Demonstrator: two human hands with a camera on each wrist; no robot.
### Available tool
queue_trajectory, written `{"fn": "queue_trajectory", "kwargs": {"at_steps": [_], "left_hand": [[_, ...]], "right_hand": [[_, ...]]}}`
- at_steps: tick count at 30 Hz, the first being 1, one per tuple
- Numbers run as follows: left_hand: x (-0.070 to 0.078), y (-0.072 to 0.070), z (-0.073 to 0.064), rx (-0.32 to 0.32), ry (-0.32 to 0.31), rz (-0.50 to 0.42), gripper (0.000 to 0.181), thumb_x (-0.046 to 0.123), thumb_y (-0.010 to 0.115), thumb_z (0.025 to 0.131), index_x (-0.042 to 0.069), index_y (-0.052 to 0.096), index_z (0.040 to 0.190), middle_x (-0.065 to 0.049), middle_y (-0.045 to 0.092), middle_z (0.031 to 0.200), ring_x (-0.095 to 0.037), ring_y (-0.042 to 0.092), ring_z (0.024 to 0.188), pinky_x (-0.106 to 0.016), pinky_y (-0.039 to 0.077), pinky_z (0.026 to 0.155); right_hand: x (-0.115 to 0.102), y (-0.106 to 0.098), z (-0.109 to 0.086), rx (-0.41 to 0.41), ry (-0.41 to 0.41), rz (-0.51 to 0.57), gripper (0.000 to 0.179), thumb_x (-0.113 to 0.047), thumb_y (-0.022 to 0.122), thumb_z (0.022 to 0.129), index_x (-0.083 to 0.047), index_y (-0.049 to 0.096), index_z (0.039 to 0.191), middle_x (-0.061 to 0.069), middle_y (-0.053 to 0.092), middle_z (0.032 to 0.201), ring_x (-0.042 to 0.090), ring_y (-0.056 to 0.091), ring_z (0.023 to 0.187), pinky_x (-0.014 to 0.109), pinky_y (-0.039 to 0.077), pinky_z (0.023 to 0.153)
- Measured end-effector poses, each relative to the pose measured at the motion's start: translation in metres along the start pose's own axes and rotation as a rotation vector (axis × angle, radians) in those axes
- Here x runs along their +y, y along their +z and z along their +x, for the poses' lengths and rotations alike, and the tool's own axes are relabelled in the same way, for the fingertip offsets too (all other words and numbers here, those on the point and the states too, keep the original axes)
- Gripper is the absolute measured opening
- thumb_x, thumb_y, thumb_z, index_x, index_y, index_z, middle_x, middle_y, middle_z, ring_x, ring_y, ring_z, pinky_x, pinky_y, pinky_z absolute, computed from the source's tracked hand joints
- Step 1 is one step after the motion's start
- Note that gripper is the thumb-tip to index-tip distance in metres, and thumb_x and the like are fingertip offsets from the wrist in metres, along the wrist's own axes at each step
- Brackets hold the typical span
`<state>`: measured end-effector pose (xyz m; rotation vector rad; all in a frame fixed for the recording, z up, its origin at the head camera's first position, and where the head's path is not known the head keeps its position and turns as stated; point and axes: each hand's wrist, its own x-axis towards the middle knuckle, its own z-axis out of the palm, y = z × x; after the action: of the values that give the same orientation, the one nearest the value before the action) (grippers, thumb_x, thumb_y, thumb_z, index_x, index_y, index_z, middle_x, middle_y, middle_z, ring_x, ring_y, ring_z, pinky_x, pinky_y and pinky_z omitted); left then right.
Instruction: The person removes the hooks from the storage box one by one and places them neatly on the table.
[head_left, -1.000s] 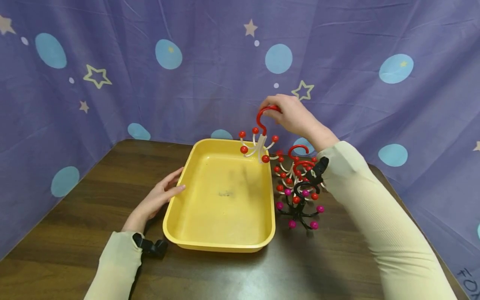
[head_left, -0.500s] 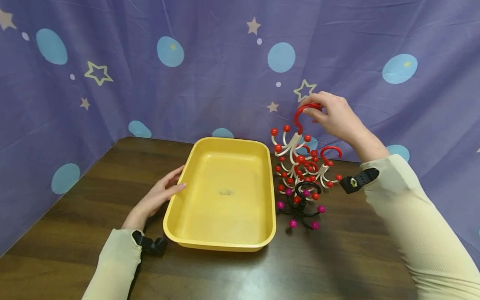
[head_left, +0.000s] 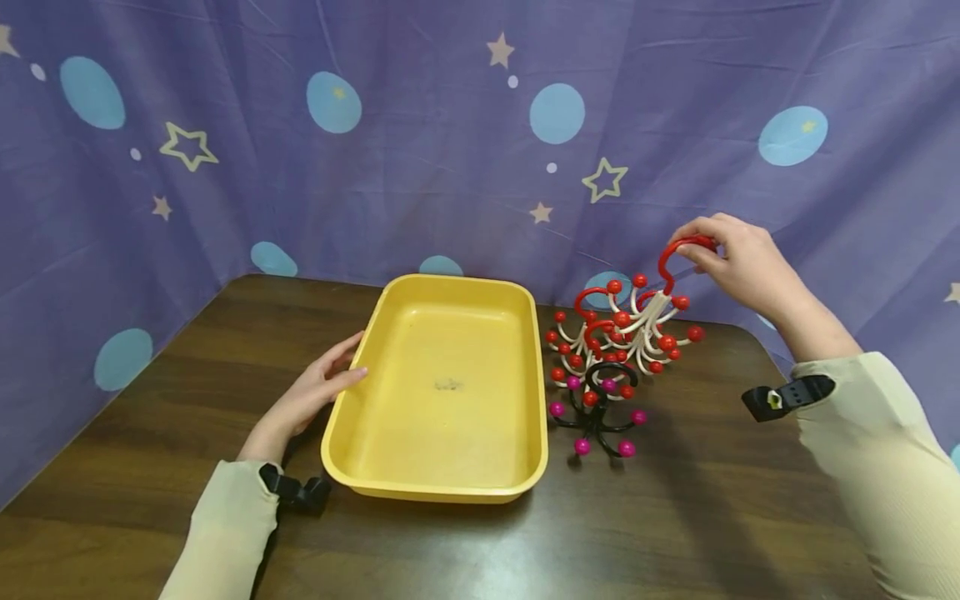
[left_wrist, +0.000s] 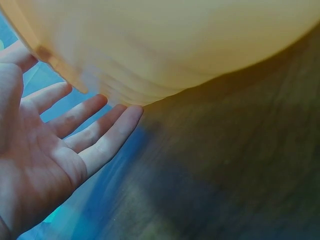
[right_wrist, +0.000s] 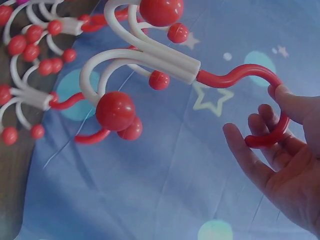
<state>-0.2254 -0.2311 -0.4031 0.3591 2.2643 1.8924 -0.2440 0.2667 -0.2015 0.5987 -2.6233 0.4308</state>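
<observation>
My right hand (head_left: 750, 262) pinches the red hook of a multi-prong hook hanger (head_left: 656, 306), whose white stem and curved prongs end in red balls. It hangs tilted, overlapping other red-and-white hook hangers (head_left: 577, 340) in the head view. In the right wrist view, thumb and fingers hold the hook of this hanger (right_wrist: 175, 66) near its end. My left hand (head_left: 303, 404) rests at the left side of a yellow plastic tub (head_left: 442, 490), thumb over the rim. The left wrist view has its straight, spread fingers against the tub's outer wall (left_wrist: 165, 55).
A black hook hanger (head_left: 598, 423) with magenta balls stands in front of the red-and-white ones, close to the tub's right side. All are on a dark wooden table (head_left: 420, 550). A purple curtain (head_left: 450, 167) with stars and blue spots hangs behind the table.
My right hand has carried the red-and-white hanger from above the tub's right rim rightward, then lower over the other hangers. The left hand stays at the tub.
</observation>
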Motion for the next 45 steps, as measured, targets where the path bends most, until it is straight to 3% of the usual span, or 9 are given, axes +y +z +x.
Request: {"fn": "queue_trajectory", "kwargs": {"at_steps": [11,18,30,36,45], "left_hand": [[-0.001,-0.001,-0.001,-0.001,0.003,0.001,0.061,0.025,0.053,0.084,0.026,0.019,0.136,-0.016,0.033,0.129,-0.03,0.047,0.103,-0.037,0.047,0.072],[-0.002,-0.001,-0.001,-0.001,-0.001,-0.01,0.061,0.025,0.053,0.084,0.026,0.02,0.136,-0.016,0.034,0.128,-0.027,0.05,0.1,-0.038,0.047,0.072],[-0.001,-0.001,-0.002,-0.002,0.006,-0.002,0.06,0.026,0.052,0.085,0.025,0.02,0.136,-0.017,0.033,0.128,-0.03,0.048,0.102,-0.038,0.047,0.072],[-0.001,-0.001,-0.003,0.005,-0.001,0.019,0.059,0.026,0.052,0.085,0.026,0.02,0.135,-0.015,0.034,0.127,-0.03,0.048,0.102,-0.037,0.047,0.072],[-0.001,-0.002,-0.003,0.009,-0.003,0.043,0.06,0.027,0.052,0.085,0.026,0.02,0.135,-0.015,0.035,0.127,-0.031,0.046,0.103,-0.037,0.047,0.072]], "right_hand": [[0.027,0.016,-0.027,-0.039,-0.008,-0.05,0.01,-0.017,0.053,0.084,-0.014,0.06,0.091,0.004,0.053,0.082,0.018,0.044,0.07,0.034,0.031,0.06],[0.037,0.03,-0.036,-0.035,-0.046,-0.06,0.009,-0.01,0.058,0.08,-0.014,0.062,0.087,0.004,0.055,0.082,0.018,0.049,0.073,0.035,0.035,0.063],[0.051,0.05,-0.049,-0.056,-0.017,-0.065,0.007,-0.013,0.06,0.079,-0.015,0.062,0.085,0.003,0.054,0.078,0.017,0.049,0.071,0.034,0.036,0.061],[0.056,0.061,-0.057,-0.045,-0.047,-0.05,0.007,-0.014,0.059,0.079,-0.014,0.062,0.086,0.004,0.054,0.077,0.018,0.049,0.068,0.033,0.036,0.058],[0.059,0.078,-0.064,-0.041,-0.004,-0.034,0.007,-0.018,0.059,0.079,-0.014,0.062,0.085,0.002,0.055,0.075,0.018,0.05,0.067,0.034,0.036,0.058]]}}
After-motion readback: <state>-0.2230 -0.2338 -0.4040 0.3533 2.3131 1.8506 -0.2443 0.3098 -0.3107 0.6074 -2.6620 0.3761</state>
